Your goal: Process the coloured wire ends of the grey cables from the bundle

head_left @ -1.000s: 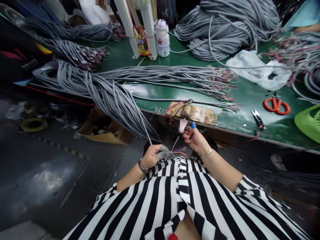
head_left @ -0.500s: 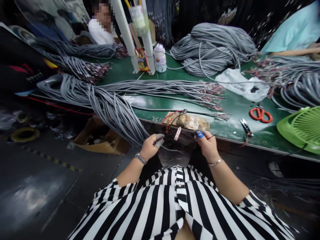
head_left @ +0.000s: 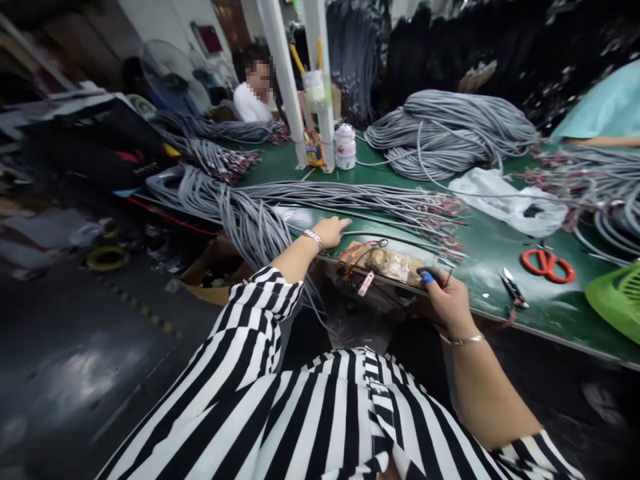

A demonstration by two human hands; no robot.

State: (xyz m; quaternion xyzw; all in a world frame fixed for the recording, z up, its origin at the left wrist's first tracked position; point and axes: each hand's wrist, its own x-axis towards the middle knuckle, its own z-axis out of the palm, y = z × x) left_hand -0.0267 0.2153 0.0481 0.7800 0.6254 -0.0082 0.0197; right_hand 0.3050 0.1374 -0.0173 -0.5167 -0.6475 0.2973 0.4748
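Note:
My left hand [head_left: 331, 231] reaches out over the green table [head_left: 480, 253], fingers stretched forward, beside a long bundle of grey cables [head_left: 360, 197] with stripped coloured ends. My right hand [head_left: 449, 298] rests at the table's near edge, closed, with a blue cot on one fingertip and a small dark thing pinched in it that I cannot make out. Between the hands a brown taped block [head_left: 389, 262] sits on the edge, with red wires and a pink tag [head_left: 365, 284] hanging from it.
Orange scissors [head_left: 547, 264] and small cutters [head_left: 513, 289] lie right of my right hand, near a green plastic grille [head_left: 617, 301]. A white bag [head_left: 505, 200], a big grey cable coil [head_left: 450, 130], a bottle [head_left: 345, 147] and white posts [head_left: 285, 80] stand farther back. Another person [head_left: 253, 97] sits at the far end.
My left hand has left my lap, let go of the cable end and stretched out onto the table by the cables. My right hand rose to the table edge. The view tilted up.

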